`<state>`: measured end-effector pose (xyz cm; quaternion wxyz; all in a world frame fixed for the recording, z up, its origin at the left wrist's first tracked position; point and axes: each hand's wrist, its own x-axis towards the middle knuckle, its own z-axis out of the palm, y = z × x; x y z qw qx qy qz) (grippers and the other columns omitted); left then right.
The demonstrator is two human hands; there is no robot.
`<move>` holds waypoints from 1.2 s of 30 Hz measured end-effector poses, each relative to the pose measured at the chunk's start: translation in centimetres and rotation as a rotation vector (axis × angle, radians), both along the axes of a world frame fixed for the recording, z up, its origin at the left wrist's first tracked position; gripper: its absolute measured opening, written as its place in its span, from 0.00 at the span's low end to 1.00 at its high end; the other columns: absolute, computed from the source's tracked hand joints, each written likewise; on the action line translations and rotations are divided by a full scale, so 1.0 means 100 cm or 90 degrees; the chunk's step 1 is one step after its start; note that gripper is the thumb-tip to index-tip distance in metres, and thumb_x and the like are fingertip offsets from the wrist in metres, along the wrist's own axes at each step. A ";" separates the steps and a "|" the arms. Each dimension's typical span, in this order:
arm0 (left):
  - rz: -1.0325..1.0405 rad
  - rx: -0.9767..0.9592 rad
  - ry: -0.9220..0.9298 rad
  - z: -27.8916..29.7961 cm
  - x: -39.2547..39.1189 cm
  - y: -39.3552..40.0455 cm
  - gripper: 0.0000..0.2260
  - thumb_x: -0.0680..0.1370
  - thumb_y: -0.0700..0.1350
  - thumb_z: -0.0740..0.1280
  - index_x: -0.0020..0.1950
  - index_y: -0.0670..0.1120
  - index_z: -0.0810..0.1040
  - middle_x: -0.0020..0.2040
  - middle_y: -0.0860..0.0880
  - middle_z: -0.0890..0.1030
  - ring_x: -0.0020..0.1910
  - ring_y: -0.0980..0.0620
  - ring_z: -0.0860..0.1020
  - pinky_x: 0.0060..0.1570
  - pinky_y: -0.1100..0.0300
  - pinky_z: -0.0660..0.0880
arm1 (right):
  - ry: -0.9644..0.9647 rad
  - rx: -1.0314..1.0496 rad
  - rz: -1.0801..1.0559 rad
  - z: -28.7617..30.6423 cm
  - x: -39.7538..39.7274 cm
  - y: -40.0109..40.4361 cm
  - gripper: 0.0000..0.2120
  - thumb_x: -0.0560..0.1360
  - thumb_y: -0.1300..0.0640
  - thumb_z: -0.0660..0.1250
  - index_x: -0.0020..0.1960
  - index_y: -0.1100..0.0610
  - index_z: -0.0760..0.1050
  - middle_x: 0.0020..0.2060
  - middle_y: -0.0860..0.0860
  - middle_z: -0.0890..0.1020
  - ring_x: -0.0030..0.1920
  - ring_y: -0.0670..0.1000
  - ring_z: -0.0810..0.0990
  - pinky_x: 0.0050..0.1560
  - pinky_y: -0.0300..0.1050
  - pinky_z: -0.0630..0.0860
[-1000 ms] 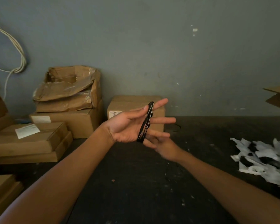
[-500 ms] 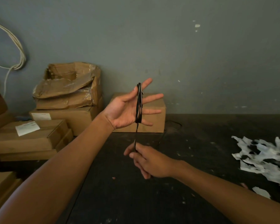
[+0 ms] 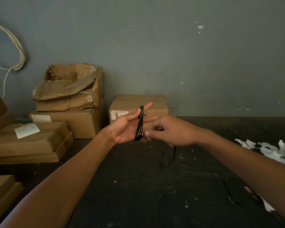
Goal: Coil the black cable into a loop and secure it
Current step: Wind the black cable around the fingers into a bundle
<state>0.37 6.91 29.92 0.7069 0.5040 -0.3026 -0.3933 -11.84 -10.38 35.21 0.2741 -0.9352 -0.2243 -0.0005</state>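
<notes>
Left hand (image 3: 127,129) (palm open) wears black cable (image 3: 140,124); right hand (image 3: 171,131) touches.

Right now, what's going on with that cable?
A person is winding the black cable around the spread fingers of the open left hand, where several turns already sit as a narrow loop. The right hand is beside the loop's lower end, pinching what looks like the loose end; blur hides its grip. A loose tail seems to hang below it. Nothing secures the coil yet.
</notes>
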 end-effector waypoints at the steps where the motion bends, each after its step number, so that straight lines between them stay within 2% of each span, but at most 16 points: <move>1: 0.000 0.020 -0.013 -0.002 -0.001 0.000 0.21 0.81 0.56 0.57 0.75 0.63 0.65 0.74 0.44 0.70 0.68 0.39 0.72 0.64 0.33 0.64 | 0.022 0.013 -0.017 0.007 0.002 -0.005 0.13 0.79 0.48 0.63 0.44 0.55 0.81 0.28 0.44 0.81 0.20 0.42 0.71 0.24 0.35 0.68; 4: -0.007 0.061 -0.027 -0.007 -0.001 0.001 0.21 0.80 0.57 0.59 0.73 0.64 0.68 0.72 0.47 0.73 0.69 0.37 0.72 0.67 0.24 0.52 | 0.111 0.052 -0.042 0.025 0.010 -0.020 0.13 0.78 0.47 0.65 0.44 0.55 0.81 0.21 0.46 0.75 0.22 0.46 0.72 0.29 0.36 0.72; 6: -0.031 0.063 -0.024 -0.007 -0.003 0.002 0.21 0.78 0.58 0.61 0.72 0.64 0.69 0.71 0.49 0.75 0.69 0.37 0.72 0.67 0.24 0.51 | 0.151 0.054 -0.037 0.033 0.014 -0.028 0.11 0.78 0.51 0.67 0.47 0.59 0.81 0.24 0.46 0.74 0.24 0.46 0.71 0.30 0.40 0.76; 8: -0.062 0.090 -0.038 -0.007 -0.009 0.001 0.22 0.77 0.60 0.62 0.71 0.64 0.70 0.72 0.49 0.74 0.70 0.37 0.70 0.68 0.25 0.52 | 0.114 0.007 -0.037 0.040 0.018 -0.033 0.09 0.77 0.54 0.69 0.48 0.60 0.81 0.26 0.42 0.76 0.25 0.44 0.70 0.31 0.42 0.76; 11: -0.098 0.139 -0.027 -0.009 -0.018 -0.002 0.21 0.77 0.60 0.61 0.70 0.65 0.71 0.73 0.48 0.72 0.72 0.36 0.68 0.68 0.25 0.49 | -0.019 -0.106 -0.038 0.054 0.023 -0.036 0.05 0.73 0.51 0.73 0.43 0.51 0.81 0.31 0.41 0.79 0.30 0.38 0.75 0.34 0.35 0.71; 14: -0.147 0.162 -0.037 -0.007 -0.025 -0.004 0.20 0.79 0.59 0.56 0.73 0.66 0.67 0.74 0.48 0.70 0.73 0.37 0.66 0.68 0.25 0.50 | -0.061 -0.142 -0.033 0.062 0.027 -0.037 0.06 0.72 0.51 0.73 0.46 0.52 0.83 0.38 0.44 0.83 0.41 0.44 0.80 0.45 0.45 0.75; 17: -0.214 0.184 -0.064 0.000 -0.030 -0.006 0.20 0.80 0.60 0.54 0.74 0.67 0.64 0.75 0.48 0.69 0.73 0.37 0.66 0.68 0.25 0.53 | -0.094 -0.124 -0.019 0.063 0.030 -0.036 0.07 0.72 0.52 0.74 0.47 0.55 0.83 0.41 0.48 0.85 0.43 0.48 0.82 0.49 0.48 0.76; 19: -0.251 0.196 -0.070 0.004 -0.032 -0.007 0.21 0.80 0.60 0.54 0.74 0.65 0.64 0.76 0.47 0.68 0.73 0.37 0.66 0.67 0.25 0.54 | -0.113 -0.096 -0.008 0.062 0.033 -0.038 0.07 0.71 0.53 0.74 0.46 0.54 0.83 0.40 0.48 0.84 0.43 0.48 0.82 0.48 0.49 0.76; 22: -0.278 0.170 -0.059 0.010 -0.036 -0.005 0.23 0.80 0.59 0.55 0.76 0.64 0.62 0.77 0.44 0.66 0.74 0.35 0.65 0.67 0.24 0.54 | -0.140 -0.049 -0.007 0.056 0.040 -0.046 0.04 0.72 0.52 0.73 0.45 0.52 0.81 0.37 0.47 0.83 0.38 0.47 0.79 0.42 0.46 0.74; 24: -0.279 0.128 -0.043 0.015 -0.036 -0.004 0.23 0.80 0.59 0.56 0.76 0.63 0.62 0.77 0.43 0.65 0.74 0.34 0.64 0.67 0.24 0.53 | -0.139 0.005 -0.008 0.047 0.046 -0.052 0.01 0.74 0.53 0.71 0.44 0.49 0.80 0.34 0.43 0.82 0.35 0.43 0.77 0.38 0.39 0.73; 26: -0.281 0.098 -0.044 0.019 -0.036 -0.003 0.23 0.80 0.58 0.56 0.76 0.64 0.60 0.77 0.43 0.65 0.74 0.33 0.63 0.67 0.24 0.54 | -0.125 0.073 -0.012 0.033 0.051 -0.059 0.05 0.76 0.54 0.68 0.44 0.45 0.79 0.33 0.40 0.81 0.32 0.40 0.76 0.34 0.34 0.71; 27: -0.285 0.089 -0.046 0.021 -0.035 -0.003 0.24 0.80 0.58 0.55 0.77 0.64 0.59 0.77 0.43 0.64 0.74 0.33 0.62 0.67 0.23 0.53 | -0.120 0.102 -0.019 0.024 0.054 -0.061 0.05 0.77 0.54 0.67 0.44 0.45 0.79 0.34 0.42 0.82 0.32 0.41 0.75 0.33 0.38 0.72; 29: -0.303 0.068 -0.046 0.023 -0.035 -0.004 0.24 0.81 0.58 0.55 0.78 0.63 0.57 0.78 0.42 0.62 0.75 0.31 0.60 0.66 0.22 0.51 | -0.108 0.156 -0.024 0.005 0.060 -0.064 0.06 0.78 0.51 0.65 0.45 0.44 0.80 0.36 0.54 0.79 0.31 0.44 0.73 0.32 0.44 0.73; 32: -0.321 0.022 -0.035 0.028 -0.035 -0.005 0.26 0.81 0.57 0.58 0.78 0.61 0.55 0.79 0.40 0.59 0.75 0.30 0.58 0.65 0.24 0.56 | -0.085 0.260 -0.033 -0.023 0.063 -0.067 0.11 0.75 0.41 0.63 0.48 0.43 0.82 0.35 0.62 0.74 0.31 0.47 0.72 0.31 0.45 0.74; 34: -0.323 -0.012 -0.029 0.034 -0.033 -0.005 0.25 0.81 0.57 0.56 0.78 0.61 0.56 0.79 0.40 0.58 0.75 0.29 0.57 0.64 0.24 0.57 | -0.066 0.290 -0.057 -0.048 0.064 -0.064 0.09 0.77 0.42 0.62 0.48 0.42 0.80 0.34 0.58 0.77 0.33 0.50 0.74 0.33 0.51 0.75; 36: -0.307 -0.026 -0.040 0.038 -0.030 -0.007 0.24 0.82 0.57 0.53 0.78 0.61 0.55 0.79 0.40 0.58 0.74 0.29 0.57 0.63 0.24 0.58 | -0.036 0.291 -0.089 -0.079 0.064 -0.057 0.10 0.80 0.47 0.58 0.48 0.43 0.79 0.30 0.45 0.77 0.31 0.47 0.75 0.32 0.51 0.76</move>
